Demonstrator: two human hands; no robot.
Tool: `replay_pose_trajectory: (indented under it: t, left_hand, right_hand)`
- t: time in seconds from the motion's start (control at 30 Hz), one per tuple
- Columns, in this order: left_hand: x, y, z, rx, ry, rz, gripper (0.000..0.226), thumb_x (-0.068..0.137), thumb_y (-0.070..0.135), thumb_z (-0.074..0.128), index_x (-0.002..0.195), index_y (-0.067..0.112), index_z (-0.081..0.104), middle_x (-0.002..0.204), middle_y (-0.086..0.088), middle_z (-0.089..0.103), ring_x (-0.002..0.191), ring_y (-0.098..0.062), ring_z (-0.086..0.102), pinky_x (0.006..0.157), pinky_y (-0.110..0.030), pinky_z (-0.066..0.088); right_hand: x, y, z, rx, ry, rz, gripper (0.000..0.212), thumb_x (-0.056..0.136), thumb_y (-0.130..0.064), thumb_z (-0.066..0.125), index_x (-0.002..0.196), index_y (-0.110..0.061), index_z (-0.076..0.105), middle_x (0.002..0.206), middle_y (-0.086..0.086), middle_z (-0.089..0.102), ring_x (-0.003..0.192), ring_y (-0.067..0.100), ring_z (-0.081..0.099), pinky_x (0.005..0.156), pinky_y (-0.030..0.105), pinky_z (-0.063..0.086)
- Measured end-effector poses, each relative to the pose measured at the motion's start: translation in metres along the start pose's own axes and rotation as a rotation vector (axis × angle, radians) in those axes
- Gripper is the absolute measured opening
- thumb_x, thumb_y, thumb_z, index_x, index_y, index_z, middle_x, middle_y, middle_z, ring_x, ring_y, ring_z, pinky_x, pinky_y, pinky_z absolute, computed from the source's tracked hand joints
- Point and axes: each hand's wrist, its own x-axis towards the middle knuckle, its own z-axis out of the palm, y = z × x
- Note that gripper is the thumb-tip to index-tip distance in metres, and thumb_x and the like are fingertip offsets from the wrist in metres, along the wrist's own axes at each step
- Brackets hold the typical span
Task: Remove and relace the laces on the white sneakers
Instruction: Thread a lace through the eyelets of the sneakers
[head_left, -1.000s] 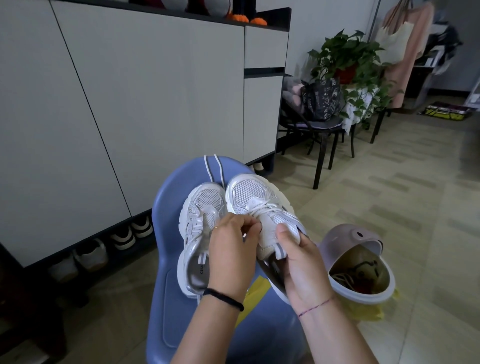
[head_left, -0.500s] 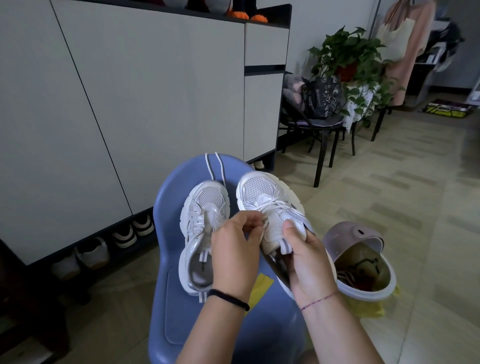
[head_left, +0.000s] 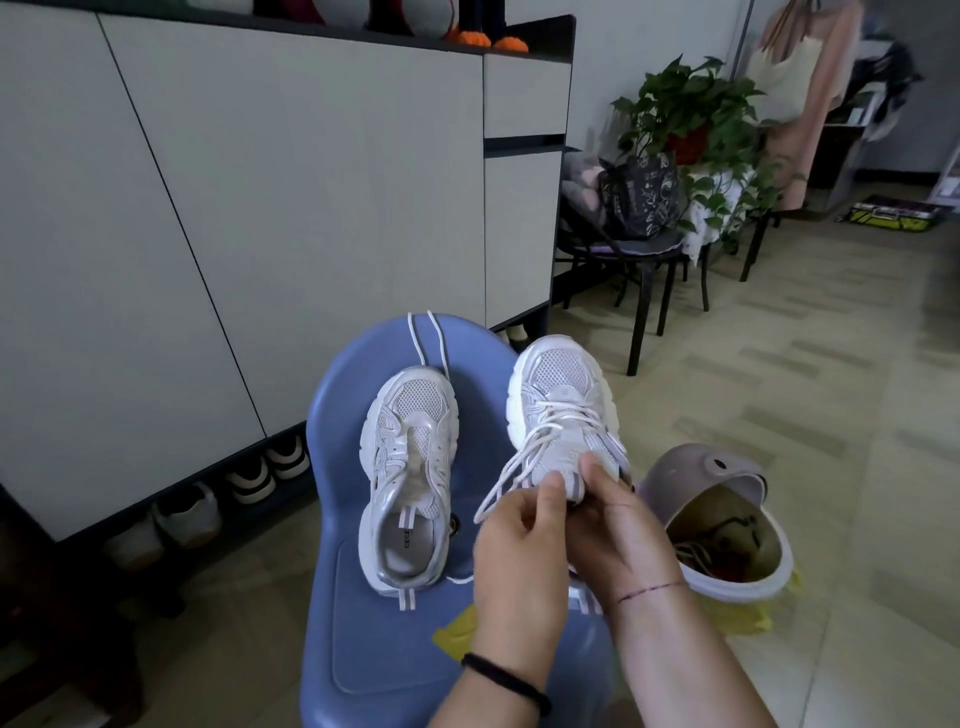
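**Both hands on the laced sneaker, the other one bare on the chair**

Your right hand (head_left: 618, 530) holds the laced sneaker (head_left: 563, 400) up by its rear half. The thumb presses down on the top of the tongue and the other fingers curl under, where you cannot see them. The toe points away from you and tilts upward, over the right edge of the blue chair (head_left: 337, 597).

Your left hand (head_left: 519, 540) sits just beside the right one, touching it, at the near end of the tongue. Its fingers are curled in, and the thumb and forefinger pinch the lace (head_left: 524, 457). From that pinch the lace hangs in a slack loop to the left of your knuckles and runs back up to the crossings over the tongue. The crossings nearer the toe lie flat and look threaded.

The unlaced sneaker (head_left: 410, 467) lies flat on the seat to the left of your hands, well apart from them, with its toe toward the chair back and its opening toward you. A loose lace (head_left: 426, 338) lies on the chair back just beyond that toe, with one strand running down to the toe cap.

On the floor to the right of your right wrist stands a bin (head_left: 779, 566) with its lid tipped open. A cabinet (head_left: 285, 208) runs along the left, with shoes (head_left: 260, 473) tucked beneath it.
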Motion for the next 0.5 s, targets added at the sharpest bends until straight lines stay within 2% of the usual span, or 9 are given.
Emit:
replay_pose_trajectory:
  t: [0.03,0.1,0.13,0.2,0.23,0.3,0.37,0.43,0.5]
  left_hand:
    - [0.000,0.000,0.003,-0.083,-0.055,-0.071,0.034,0.093,0.040,0.059,0.076,0.014,0.070,0.074,0.002,0.072,0.073,-0.012,0.064,0.071,-0.026,0.051]
    - [0.000,0.002,0.008,-0.286,-0.167,-0.171,0.029,0.098,0.028,0.053,0.087,0.010,0.073,0.088,-0.005,0.076,0.084,-0.012,0.069,0.078,-0.024,0.053]
    - [0.001,0.003,0.010,-0.349,-0.202,-0.196,0.028,0.098,0.026,0.052,0.094,0.009,0.073,0.093,-0.006,0.076,0.091,-0.012,0.070,0.086,-0.025,0.053]
    - [0.004,0.001,0.016,-0.411,-0.230,-0.244,0.031,0.098,0.030,0.052,0.106,0.007,0.071,0.102,-0.007,0.075,0.103,-0.017,0.069,0.097,-0.032,0.050]
    - [0.005,0.000,0.020,-0.458,-0.238,-0.283,0.034,0.097,0.032,0.052,0.110,0.006,0.069,0.105,-0.009,0.074,0.106,-0.020,0.068,0.098,-0.034,0.050]
    - [0.006,0.000,0.027,-0.624,-0.272,-0.394,0.041,0.096,0.036,0.051,0.116,0.004,0.066,0.110,-0.013,0.072,0.107,-0.022,0.068,0.092,-0.030,0.053]
    - [0.007,0.000,0.031,-0.800,-0.307,-0.491,0.047,0.094,0.039,0.050,0.117,0.002,0.065,0.115,-0.015,0.070,0.110,-0.022,0.065,0.093,-0.028,0.051]
    - [0.012,-0.001,0.032,-0.903,-0.306,-0.516,0.055,0.087,0.044,0.053,0.118,0.001,0.066,0.117,-0.017,0.068,0.117,-0.027,0.061,0.100,-0.034,0.046]
    - [0.019,-0.006,0.033,-0.932,-0.291,-0.539,0.061,0.084,0.049,0.054,0.119,0.000,0.065,0.120,-0.019,0.066,0.119,-0.031,0.059,0.101,-0.039,0.046]
  right_hand:
    - [0.001,-0.001,-0.001,0.026,0.020,-0.022,0.014,0.063,-0.008,0.087,0.067,-0.001,0.075,0.075,0.018,0.071,0.062,0.024,0.071,0.053,0.034,0.058]
    - [0.002,-0.003,-0.005,0.042,0.076,-0.089,0.017,0.082,-0.004,0.070,0.066,-0.003,0.073,0.072,0.016,0.071,0.060,0.022,0.071,0.050,0.032,0.058]
    - [0.002,-0.004,-0.005,0.063,0.063,-0.116,0.006,0.073,-0.004,0.079,0.072,-0.002,0.073,0.074,0.016,0.071,0.062,0.023,0.071,0.052,0.033,0.058]
    - [0.000,-0.004,-0.005,0.073,0.053,-0.130,0.067,0.037,-0.006,0.095,0.098,0.001,0.069,0.086,0.019,0.071,0.071,0.027,0.072,0.059,0.037,0.059]
    - [0.003,-0.005,-0.009,0.070,0.082,-0.138,0.077,0.039,-0.006,0.092,0.110,0.001,0.065,0.091,0.019,0.070,0.075,0.028,0.071,0.063,0.038,0.060]
    - [-0.001,-0.006,-0.008,0.021,0.134,-0.125,0.061,0.065,-0.007,0.072,0.124,0.000,0.058,0.100,0.018,0.067,0.084,0.027,0.068,0.074,0.038,0.057]
    - [-0.003,-0.009,-0.009,-0.013,0.154,-0.121,0.035,0.083,-0.006,0.059,0.119,-0.003,0.062,0.099,0.016,0.070,0.083,0.024,0.070,0.071,0.035,0.057]
    - [-0.005,-0.010,-0.010,-0.047,0.166,-0.118,0.021,0.092,-0.005,0.053,0.109,-0.004,0.065,0.094,0.015,0.072,0.078,0.022,0.072,0.070,0.033,0.055]
    - [-0.008,-0.011,-0.010,-0.098,0.180,-0.075,0.019,0.093,-0.003,0.052,0.107,-0.002,0.065,0.093,0.017,0.073,0.080,0.024,0.072,0.071,0.033,0.051]
